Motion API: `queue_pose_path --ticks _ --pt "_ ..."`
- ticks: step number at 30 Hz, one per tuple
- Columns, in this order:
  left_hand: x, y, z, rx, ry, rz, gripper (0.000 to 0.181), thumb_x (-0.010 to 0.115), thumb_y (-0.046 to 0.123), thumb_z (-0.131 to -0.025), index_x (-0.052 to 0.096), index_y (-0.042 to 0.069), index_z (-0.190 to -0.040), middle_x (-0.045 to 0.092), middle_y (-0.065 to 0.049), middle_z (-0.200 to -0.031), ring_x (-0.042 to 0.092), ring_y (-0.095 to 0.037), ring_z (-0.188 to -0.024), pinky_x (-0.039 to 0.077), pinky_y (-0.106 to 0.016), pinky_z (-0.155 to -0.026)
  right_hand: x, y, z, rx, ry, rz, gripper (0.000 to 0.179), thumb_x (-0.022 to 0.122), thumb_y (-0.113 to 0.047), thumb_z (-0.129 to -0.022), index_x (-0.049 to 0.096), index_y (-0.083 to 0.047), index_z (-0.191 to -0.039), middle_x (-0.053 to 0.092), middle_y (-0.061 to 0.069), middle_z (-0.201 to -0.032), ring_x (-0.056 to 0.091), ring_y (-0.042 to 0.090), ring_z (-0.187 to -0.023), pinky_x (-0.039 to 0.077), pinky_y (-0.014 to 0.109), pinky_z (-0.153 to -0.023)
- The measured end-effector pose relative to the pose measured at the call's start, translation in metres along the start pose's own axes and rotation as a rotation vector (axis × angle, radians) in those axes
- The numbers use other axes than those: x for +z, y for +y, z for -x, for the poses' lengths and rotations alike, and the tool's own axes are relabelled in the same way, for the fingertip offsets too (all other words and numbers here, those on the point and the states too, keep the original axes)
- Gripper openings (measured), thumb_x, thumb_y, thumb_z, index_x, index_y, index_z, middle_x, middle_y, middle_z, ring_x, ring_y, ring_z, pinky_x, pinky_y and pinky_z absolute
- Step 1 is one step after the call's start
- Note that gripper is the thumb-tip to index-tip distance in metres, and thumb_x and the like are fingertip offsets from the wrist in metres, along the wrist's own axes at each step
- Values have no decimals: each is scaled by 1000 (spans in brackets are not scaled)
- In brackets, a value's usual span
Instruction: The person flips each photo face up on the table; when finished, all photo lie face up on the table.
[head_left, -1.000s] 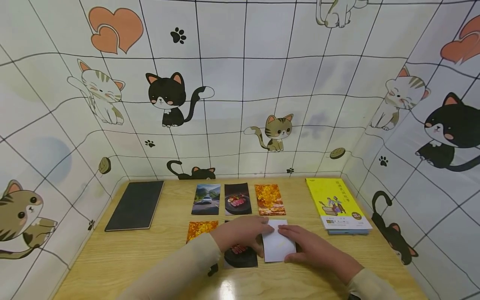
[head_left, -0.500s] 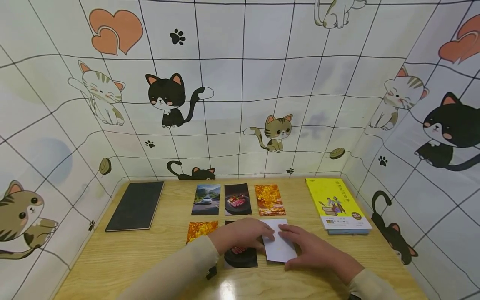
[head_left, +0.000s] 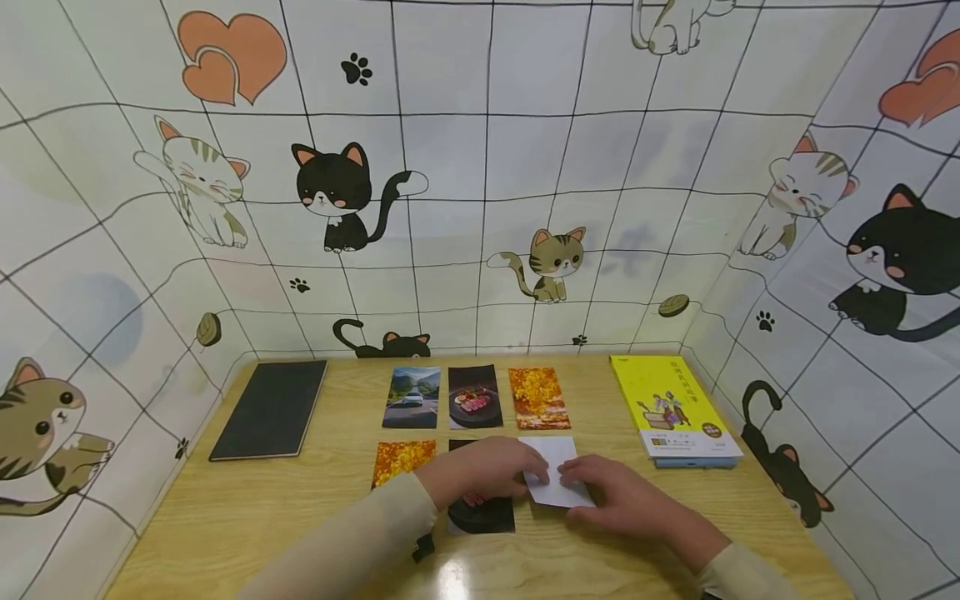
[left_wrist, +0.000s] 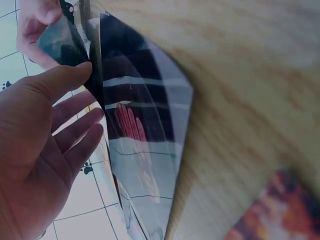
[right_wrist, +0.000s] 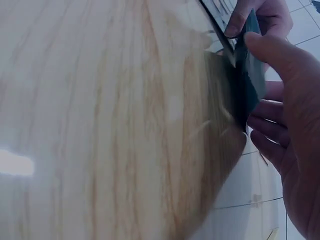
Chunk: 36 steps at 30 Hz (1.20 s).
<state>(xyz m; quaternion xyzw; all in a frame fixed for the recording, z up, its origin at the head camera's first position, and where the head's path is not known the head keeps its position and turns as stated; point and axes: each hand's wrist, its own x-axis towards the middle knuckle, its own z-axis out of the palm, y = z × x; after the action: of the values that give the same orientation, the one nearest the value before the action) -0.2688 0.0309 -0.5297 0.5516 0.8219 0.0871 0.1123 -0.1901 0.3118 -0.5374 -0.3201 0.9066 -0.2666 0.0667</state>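
A photo card (head_left: 552,496) shows its white back in the head view, tilted off the table between both hands. Its dark green picture side (left_wrist: 62,42) appears in both wrist views. My left hand (head_left: 491,468) pinches its left side, thumb against the picture side. My right hand (head_left: 630,502) pinches the right side, the thumb likewise on the green face (right_wrist: 256,75). Beneath my left hand and partly hidden lies a card with meat on a dark plate (head_left: 483,515). An autumn-leaves card (head_left: 401,460) is half covered by my left forearm.
Behind the hands runs a row of cards: a car on a road (head_left: 412,398), a meat dish (head_left: 475,398) and yellow leaves (head_left: 539,398). A black notebook (head_left: 270,410) lies at left. Stacked books, a yellow one (head_left: 671,400) on top, sit at right. Cat-print cloth walls surround the table.
The white-backed card has tilted, its near edge rising so it looks shorter in the head view. Both hands stay nearly in place.
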Motion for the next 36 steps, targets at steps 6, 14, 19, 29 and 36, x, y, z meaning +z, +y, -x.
queue_pose_path --ticks 6,14,19,29,36 --pt "0 2 4 10 49 31 33 81 16 -101 80 24 -133 75 16 -132 64 4 -123 49 -16 -105 1 1 -2 -114 86 -86 25 79 -32 -106 75 -17 -125 77 -4 -125 71 14 -113 59 36 -100" --pt "-3 4 10 36 136 143 28 79 7 -101 83 20 -125 78 14 -118 67 7 -107 50 -11 -95 4 2 -6 -191 168 -192 12 78 -16 -106 77 -22 -117 78 -8 -113 74 13 -104 61 36 -92" --pt "-3 2 11 27 180 245 23 77 7 -103 83 20 -121 77 15 -113 67 8 -103 52 -11 -92 6 -3 -10 -252 244 -231 23 78 -3 -103 78 -23 -113 78 -10 -108 74 11 -97 65 39 -84" --pt "-3 5 16 -22 264 393 20 76 8 -105 80 18 -122 77 11 -116 68 6 -106 55 -13 -93 -1 -15 -15 -270 345 -220 25 79 3 -100 78 -21 -107 78 -7 -101 73 9 -90 62 30 -78" --pt "0 5 16 -44 302 463 19 77 6 -104 80 16 -120 77 12 -114 70 5 -109 56 -16 -93 -8 -21 -19 -264 368 -234 21 80 3 -100 79 -18 -105 78 -5 -101 74 11 -91 62 29 -81"
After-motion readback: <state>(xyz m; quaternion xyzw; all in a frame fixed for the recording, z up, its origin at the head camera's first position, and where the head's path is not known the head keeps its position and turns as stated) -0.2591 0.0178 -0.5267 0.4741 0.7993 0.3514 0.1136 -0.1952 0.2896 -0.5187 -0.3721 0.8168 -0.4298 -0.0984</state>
